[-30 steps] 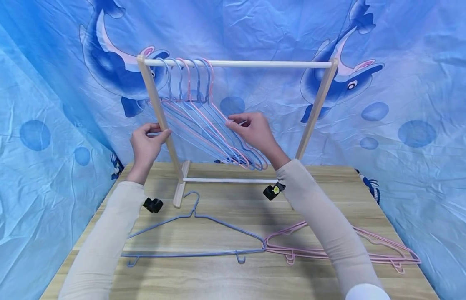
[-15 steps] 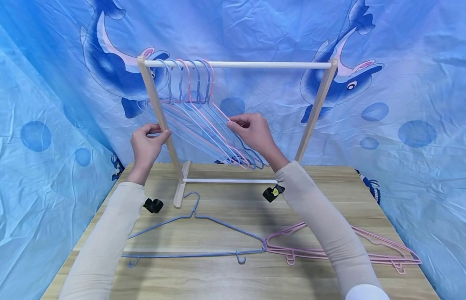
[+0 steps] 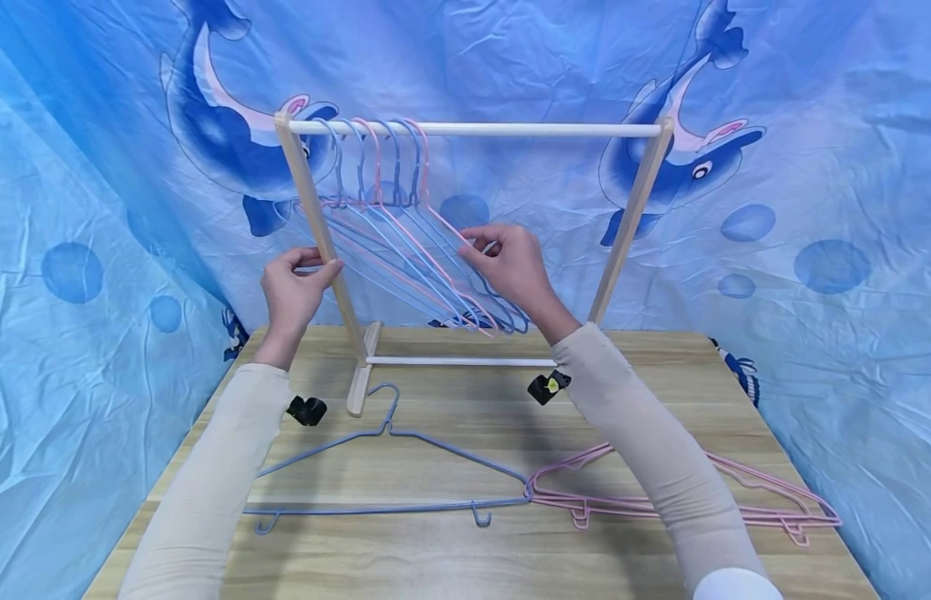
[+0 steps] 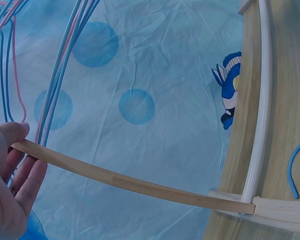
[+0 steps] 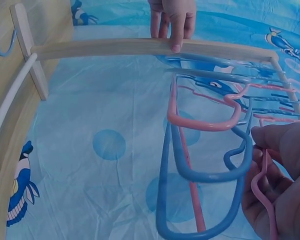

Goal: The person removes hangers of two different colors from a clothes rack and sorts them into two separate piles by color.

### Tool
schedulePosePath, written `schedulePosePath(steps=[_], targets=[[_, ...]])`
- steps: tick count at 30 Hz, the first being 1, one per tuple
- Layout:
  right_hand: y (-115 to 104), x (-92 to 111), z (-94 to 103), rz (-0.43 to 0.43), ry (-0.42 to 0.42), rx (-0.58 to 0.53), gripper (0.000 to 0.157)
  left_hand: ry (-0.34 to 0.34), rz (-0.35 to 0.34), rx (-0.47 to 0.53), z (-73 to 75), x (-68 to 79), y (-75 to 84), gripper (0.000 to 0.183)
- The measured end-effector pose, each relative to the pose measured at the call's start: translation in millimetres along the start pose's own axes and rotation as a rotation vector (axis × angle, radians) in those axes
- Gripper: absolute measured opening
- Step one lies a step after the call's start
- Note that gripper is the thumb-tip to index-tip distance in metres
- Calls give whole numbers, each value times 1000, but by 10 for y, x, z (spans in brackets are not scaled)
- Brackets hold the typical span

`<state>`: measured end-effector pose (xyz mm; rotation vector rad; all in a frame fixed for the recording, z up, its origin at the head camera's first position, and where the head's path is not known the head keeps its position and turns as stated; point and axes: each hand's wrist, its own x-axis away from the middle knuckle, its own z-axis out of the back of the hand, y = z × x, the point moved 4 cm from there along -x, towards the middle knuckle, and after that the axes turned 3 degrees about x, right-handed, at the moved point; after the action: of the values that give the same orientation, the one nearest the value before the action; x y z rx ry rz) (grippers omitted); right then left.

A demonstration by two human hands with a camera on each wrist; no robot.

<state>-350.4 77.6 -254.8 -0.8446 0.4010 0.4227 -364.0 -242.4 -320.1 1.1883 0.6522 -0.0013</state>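
Pinching pink hanger [image 5: 271, 220], tabletop pinks [image 3: 791, 525], head-view only

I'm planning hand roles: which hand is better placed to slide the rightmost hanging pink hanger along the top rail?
Probably the right hand: it pinches that pink hanger. The left hand holds the rack's wooden post, better suited to steadying.

Blue cloth [image 3: 525, 67] around a wooden table [image 3: 435, 558]

The wrinkled cloth spans the back and both sides, deeper blue at the top and paler lower down. Two large dolphins [image 3: 198, 117] are printed across the back, with round spots [image 3: 834, 267] scattered over the cloth. The table is light brown with streaky grain, and soft light brightens the middle of its near part.
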Motion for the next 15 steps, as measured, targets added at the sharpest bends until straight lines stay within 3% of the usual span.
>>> schedulePosePath(steps=[15], targets=[[-73, -2, 246, 70, 46, 34, 22, 1, 11, -16, -1, -3, 3, 34]])
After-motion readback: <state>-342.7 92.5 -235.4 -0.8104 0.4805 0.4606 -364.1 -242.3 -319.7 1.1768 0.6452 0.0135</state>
